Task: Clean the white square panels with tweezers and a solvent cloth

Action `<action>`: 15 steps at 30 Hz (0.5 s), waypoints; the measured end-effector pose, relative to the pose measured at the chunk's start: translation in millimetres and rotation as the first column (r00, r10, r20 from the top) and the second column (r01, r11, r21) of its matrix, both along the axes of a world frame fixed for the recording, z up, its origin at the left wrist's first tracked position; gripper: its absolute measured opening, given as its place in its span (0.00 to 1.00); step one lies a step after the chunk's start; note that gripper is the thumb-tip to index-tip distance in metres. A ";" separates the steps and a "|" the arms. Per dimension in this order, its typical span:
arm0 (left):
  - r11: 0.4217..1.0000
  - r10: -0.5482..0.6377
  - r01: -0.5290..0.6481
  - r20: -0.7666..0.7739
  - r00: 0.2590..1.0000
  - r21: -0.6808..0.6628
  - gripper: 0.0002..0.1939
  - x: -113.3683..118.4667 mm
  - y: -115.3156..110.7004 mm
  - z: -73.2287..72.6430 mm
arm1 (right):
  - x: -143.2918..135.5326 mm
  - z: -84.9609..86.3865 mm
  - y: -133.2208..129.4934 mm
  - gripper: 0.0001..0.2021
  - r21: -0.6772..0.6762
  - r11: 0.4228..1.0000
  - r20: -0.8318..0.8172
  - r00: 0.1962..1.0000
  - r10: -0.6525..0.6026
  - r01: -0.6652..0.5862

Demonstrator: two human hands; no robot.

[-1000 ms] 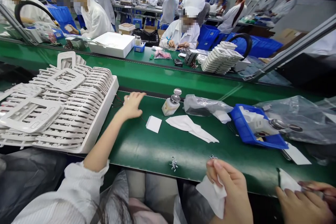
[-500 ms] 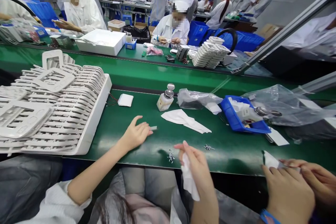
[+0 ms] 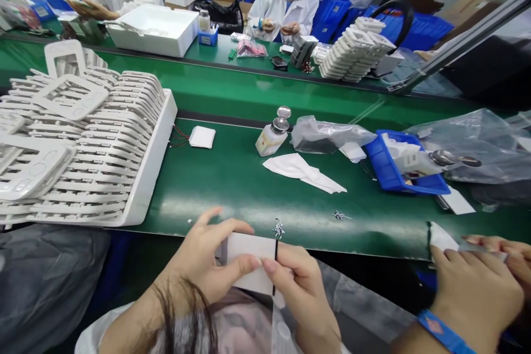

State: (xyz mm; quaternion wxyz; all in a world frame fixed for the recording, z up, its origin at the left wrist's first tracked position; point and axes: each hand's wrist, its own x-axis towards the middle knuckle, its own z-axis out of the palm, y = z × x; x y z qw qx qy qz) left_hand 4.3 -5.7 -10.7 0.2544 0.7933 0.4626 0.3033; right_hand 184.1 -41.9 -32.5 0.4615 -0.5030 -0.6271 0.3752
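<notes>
A flat white rectangular piece [image 3: 251, 251] with a dark right edge is held between my two hands, just off the front edge of the green table [image 3: 199, 177]. My left hand [image 3: 211, 260] grips its left side, thumb on top. The right side is pinched by my right hand [image 3: 301, 279], and a bit of white cloth [image 3: 279, 300] shows beneath it. A small pile of screws [image 3: 278, 227] lies just beyond the piece, a second pile [image 3: 341, 215] further right. Behind them rest a white cloth [image 3: 305, 171] and a pump bottle [image 3: 271, 135].
A white tray [image 3: 155, 163] of stacked white frames fills the left side. White pads [image 3: 202, 137] with wires lie beside it. At right are a plastic bag [image 3: 327, 135], a blue bin [image 3: 390, 168] and a neighbour's hands [image 3: 477, 282]. People work across the table.
My left hand has come back from the table to the white piece, and both hands now hold it. The small grey strip by my left fingers is out of sight. The view has tilted down.
</notes>
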 end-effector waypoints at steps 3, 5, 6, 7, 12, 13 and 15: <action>0.984 0.112 -0.098 0.092 0.989 -0.150 0.07 1.6 -7.9 1.0 | -1.9 0.5 -0.3 0.07 0.124 0.991 -0.076 0.996 -0.036 0.046; 0.980 0.148 -0.122 0.167 0.975 -0.157 0.03 3.0 -11.0 3.3 | -0.9 -1.8 -0.9 0.05 0.291 0.930 -0.023 0.973 -0.229 0.226; 0.984 0.143 -0.117 0.212 0.967 -0.132 0.02 3.6 -11.7 5.1 | -0.3 -2.8 -1.6 0.11 0.381 0.883 0.040 0.949 -0.312 0.274; 0.989 0.129 -0.107 0.240 0.962 -0.102 0.02 4.0 -11.7 7.4 | 0.0 -3.3 -2.3 0.17 0.460 0.843 0.119 0.922 -0.369 0.278; 0.995 0.028 -0.040 0.134 0.991 0.087 0.04 2.8 -7.9 20.0 | -4.8 0.3 -2.7 0.18 0.612 0.777 0.363 0.819 -0.445 0.152; 0.993 0.018 -0.030 0.111 0.994 0.111 0.05 2.3 -7.1 21.4 | -6.1 0.9 -2.4 0.16 0.626 0.764 0.375 0.799 -0.470 0.155; 0.990 0.021 -0.033 0.090 0.996 0.136 0.06 1.7 -6.2 22.3 | -7.9 0.6 -2.7 0.15 0.663 0.730 0.384 0.762 -0.521 0.166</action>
